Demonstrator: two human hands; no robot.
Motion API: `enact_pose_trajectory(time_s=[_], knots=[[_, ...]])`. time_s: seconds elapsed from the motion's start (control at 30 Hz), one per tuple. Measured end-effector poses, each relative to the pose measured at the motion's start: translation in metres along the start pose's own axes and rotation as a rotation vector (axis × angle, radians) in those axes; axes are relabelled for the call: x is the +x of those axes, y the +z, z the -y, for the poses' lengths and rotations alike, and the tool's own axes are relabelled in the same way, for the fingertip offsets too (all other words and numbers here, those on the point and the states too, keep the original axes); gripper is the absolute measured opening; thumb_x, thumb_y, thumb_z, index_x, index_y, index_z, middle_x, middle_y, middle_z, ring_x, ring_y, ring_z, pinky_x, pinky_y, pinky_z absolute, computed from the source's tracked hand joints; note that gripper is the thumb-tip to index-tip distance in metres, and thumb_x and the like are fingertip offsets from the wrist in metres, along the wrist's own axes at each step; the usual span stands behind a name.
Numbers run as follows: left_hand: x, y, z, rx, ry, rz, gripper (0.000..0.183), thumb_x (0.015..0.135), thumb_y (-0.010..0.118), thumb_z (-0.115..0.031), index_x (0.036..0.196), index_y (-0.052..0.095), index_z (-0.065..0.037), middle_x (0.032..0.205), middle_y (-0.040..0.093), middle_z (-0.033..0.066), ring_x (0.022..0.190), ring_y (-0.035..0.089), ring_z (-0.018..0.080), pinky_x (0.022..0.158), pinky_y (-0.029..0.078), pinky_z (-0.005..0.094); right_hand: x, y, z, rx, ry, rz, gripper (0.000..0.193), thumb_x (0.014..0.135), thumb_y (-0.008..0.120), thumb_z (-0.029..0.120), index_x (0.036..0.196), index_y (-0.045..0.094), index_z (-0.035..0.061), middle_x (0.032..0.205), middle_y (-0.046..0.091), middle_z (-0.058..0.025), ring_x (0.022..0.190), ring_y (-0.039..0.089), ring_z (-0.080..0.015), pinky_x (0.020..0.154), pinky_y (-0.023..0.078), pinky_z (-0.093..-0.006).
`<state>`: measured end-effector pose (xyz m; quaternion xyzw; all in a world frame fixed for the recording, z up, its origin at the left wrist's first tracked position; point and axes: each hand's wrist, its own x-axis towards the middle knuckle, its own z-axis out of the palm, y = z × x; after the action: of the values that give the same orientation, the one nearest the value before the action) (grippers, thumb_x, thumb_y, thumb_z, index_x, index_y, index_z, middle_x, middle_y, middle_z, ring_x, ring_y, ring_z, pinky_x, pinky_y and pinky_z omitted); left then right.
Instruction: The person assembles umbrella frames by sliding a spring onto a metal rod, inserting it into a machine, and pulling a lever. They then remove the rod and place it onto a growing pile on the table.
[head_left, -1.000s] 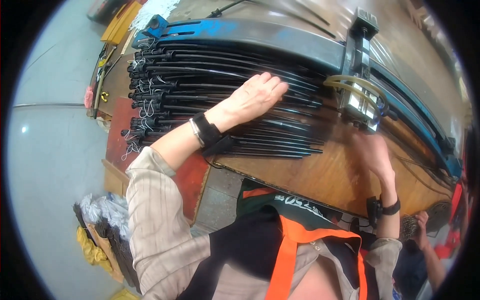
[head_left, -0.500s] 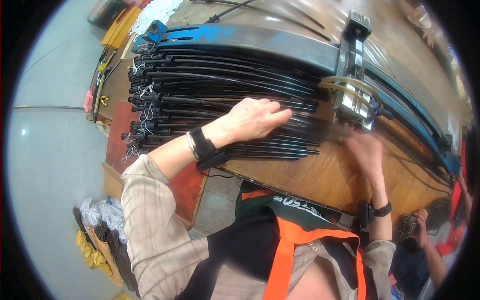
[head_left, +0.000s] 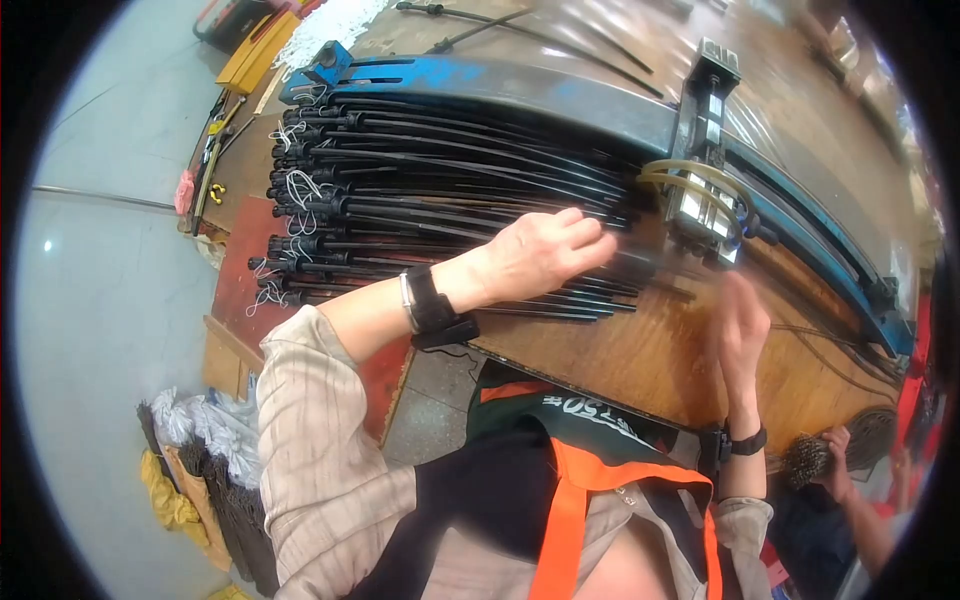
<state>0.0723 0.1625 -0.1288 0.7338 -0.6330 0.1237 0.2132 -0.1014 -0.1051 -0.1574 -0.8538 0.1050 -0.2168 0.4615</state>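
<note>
Long thin black rods [head_left: 420, 161] lie side by side in a thick row, with caps and white cord loops at their left ends. Over the right part of the row my left hand [head_left: 545, 255] is closed, fingers curled around a black rod whose end shows blurred past the fingertips. My right hand [head_left: 742, 325] is smeared by motion just below a small metal clamp unit [head_left: 703, 215] with yellowish hoses. Whether its fingers hold anything cannot be made out.
A blue and grey metal beam [head_left: 520, 92] crosses behind the rods. Loose rods [head_left: 560, 40] lie beyond it. The wooden tabletop [head_left: 600, 350] ends near my body. At lower right, another person's hand [head_left: 838, 462] holds a bundle of thin dark pieces [head_left: 806, 460].
My left hand has shifted right and slightly nearer. The right hand has drawn a little nearer, still blurred. The view has turned slightly.
</note>
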Motion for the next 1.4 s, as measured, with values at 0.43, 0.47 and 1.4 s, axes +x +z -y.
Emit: enact_pose_trajectory(time_s=[0.43, 0.47, 1.4], knots=[[0.021, 0.000, -0.005, 0.028, 0.039, -0.048, 0.039, 0.069, 0.064, -0.008, 0.108, 0.063, -0.012, 0.078, 0.048, 0.0023, 0.070, 0.052, 0.0182, 0.052, 0.048, 0.0283, 0.028, -0.047, 0.027, -0.583, -0.519, 0.285, 0.039, 0.083, 0.067, 0.005, 0.122, 0.063, 0.0008, 0.084, 0.062, -0.0081, 0.074, 0.054, -0.0221, 0.068, 0.044, -0.0335], [0.021, 0.002, -0.005, 0.016, 0.053, -0.045, 0.038, 0.070, 0.064, -0.009, 0.107, 0.063, -0.012, 0.078, 0.048, 0.0020, 0.070, 0.052, 0.0180, 0.052, 0.048, 0.0283, 0.029, -0.044, 0.028, -0.582, -0.525, 0.287, 0.039, 0.083, 0.067, 0.005, 0.122, 0.063, 0.0008, 0.084, 0.062, -0.0081, 0.074, 0.054, -0.0221, 0.068, 0.044, -0.0335], [0.086, 0.016, -0.050, -0.387, -0.283, 0.582, 0.022, 0.080, 0.062, -0.021, 0.092, 0.064, -0.002, 0.078, 0.066, 0.0174, 0.072, 0.067, 0.0325, 0.065, 0.055, 0.0449, 0.014, -0.025, 0.006, -0.442, -0.128, 0.503, 0.019, 0.079, 0.073, 0.014, 0.090, 0.067, 0.0007, 0.073, 0.060, -0.0187, 0.067, 0.060, -0.0350, 0.060, 0.047, -0.0422]])
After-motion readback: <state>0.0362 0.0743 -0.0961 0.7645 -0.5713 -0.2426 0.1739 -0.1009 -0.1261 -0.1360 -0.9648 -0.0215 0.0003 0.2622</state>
